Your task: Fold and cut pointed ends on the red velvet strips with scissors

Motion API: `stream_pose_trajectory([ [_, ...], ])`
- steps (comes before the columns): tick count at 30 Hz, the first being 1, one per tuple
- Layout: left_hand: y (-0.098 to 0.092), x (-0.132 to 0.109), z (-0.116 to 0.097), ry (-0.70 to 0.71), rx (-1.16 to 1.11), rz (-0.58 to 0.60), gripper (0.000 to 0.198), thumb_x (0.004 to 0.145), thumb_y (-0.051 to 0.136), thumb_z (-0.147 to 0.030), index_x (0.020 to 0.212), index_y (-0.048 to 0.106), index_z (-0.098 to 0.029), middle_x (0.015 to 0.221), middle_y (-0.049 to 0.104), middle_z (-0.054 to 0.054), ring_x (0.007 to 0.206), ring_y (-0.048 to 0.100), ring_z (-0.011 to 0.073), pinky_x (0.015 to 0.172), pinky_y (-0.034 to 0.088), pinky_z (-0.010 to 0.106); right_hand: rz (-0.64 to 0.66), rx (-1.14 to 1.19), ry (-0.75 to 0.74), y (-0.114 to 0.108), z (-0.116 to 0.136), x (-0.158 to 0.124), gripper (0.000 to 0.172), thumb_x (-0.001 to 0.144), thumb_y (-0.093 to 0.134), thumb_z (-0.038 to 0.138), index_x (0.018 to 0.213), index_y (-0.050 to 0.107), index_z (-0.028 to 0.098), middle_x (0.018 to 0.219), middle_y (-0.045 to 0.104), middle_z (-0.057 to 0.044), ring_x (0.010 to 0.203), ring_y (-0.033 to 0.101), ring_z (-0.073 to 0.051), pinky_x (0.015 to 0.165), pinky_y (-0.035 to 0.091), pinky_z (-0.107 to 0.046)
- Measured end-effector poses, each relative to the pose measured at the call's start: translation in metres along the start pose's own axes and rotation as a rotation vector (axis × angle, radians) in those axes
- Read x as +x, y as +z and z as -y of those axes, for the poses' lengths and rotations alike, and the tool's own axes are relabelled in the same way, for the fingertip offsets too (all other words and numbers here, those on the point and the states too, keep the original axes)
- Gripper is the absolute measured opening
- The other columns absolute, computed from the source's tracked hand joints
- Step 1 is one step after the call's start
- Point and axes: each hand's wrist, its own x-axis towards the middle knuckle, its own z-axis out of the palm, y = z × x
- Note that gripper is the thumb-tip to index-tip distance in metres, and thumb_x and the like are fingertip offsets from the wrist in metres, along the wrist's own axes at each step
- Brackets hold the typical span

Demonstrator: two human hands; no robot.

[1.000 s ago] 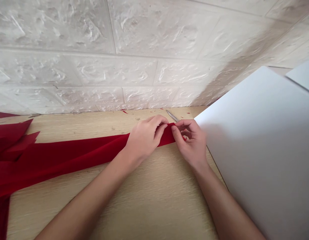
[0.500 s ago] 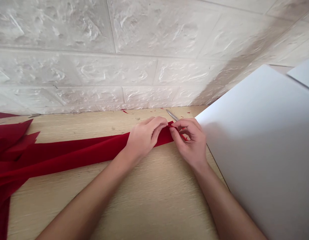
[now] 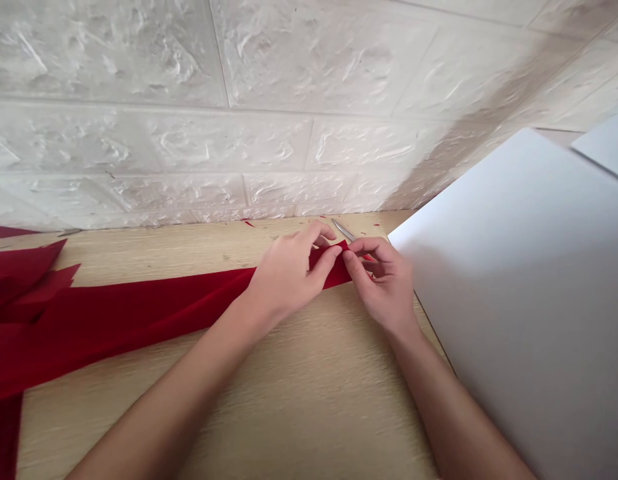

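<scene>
A long strip of red velvety fabric [image 3: 139, 313] runs across the wooden tabletop from the left and ends between my hands. My left hand [image 3: 289, 270] lies over the strip and pinches its folded end between thumb and fingers. My right hand [image 3: 381, 283] grips the tip of that end from the other side. Small scissors with metal blades [image 3: 343, 231] lie just beyond my fingers, partly hidden by them. Loose red fabric pieces [image 3: 23, 280] are heaped at the far left.
A large white board [image 3: 519, 300] stands at the right of the wooden table [image 3: 309, 413], with a second white sheet [image 3: 606, 148] behind it. A white embossed brick-pattern wall [image 3: 189, 133] rises along the far edge. Tiny red snippets [image 3: 247, 223] are scattered near the wall.
My left hand has shifted slightly left and its fingers have lifted, now showing more of the folded red end. The loose red snippet beside my right hand has mostly gone from view.
</scene>
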Motion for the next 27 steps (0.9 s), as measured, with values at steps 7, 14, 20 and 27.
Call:
stream_pose_trajectory([
  [7,-0.03,0.007,-0.013,-0.018,0.01,0.194,0.026,0.099,0.054,-0.03,0.092,0.078,-0.026,0.088,0.08,-0.002,0.067,0.069,0.0157,0.06,0.052,0.028,0.092,0.005,-0.168,-0.006,0.009,-0.002,0.005,0.096,0.063,0.022,0.093,0.066,0.025,0.091,0.071,-0.003,0.081,0.067,-0.017,0.067,0.061,-0.032],
  [14,-0.038,0.007,-0.016,-0.037,-0.003,0.21,0.019,0.096,0.062,-0.024,0.09,0.081,-0.027,0.085,0.081,-0.004,0.07,0.071,0.0157,0.066,0.053,0.028,0.132,-0.016,-0.214,-0.006,0.012,-0.002,0.007,0.094,0.064,0.019,0.093,0.066,0.026,0.093,0.073,-0.003,0.083,0.068,-0.018,0.072,0.06,-0.034],
  [20,-0.038,0.007,-0.015,-0.031,-0.033,0.225,0.017,0.096,0.064,-0.027,0.091,0.08,-0.028,0.092,0.081,-0.004,0.077,0.073,0.0153,0.073,0.056,0.028,0.114,-0.014,-0.196,-0.004,0.014,-0.004,0.008,0.094,0.064,0.018,0.093,0.067,0.025,0.094,0.072,-0.003,0.083,0.067,-0.017,0.071,0.059,-0.034],
  [27,-0.041,0.007,-0.01,-0.041,-0.147,0.258,0.017,0.093,0.065,-0.025,0.097,0.081,-0.028,0.1,0.082,-0.002,0.085,0.075,0.0167,0.077,0.061,0.029,0.11,-0.055,-0.242,-0.005,0.017,-0.003,0.012,0.092,0.066,0.014,0.093,0.067,0.026,0.094,0.073,-0.002,0.083,0.067,-0.017,0.072,0.057,-0.033],
])
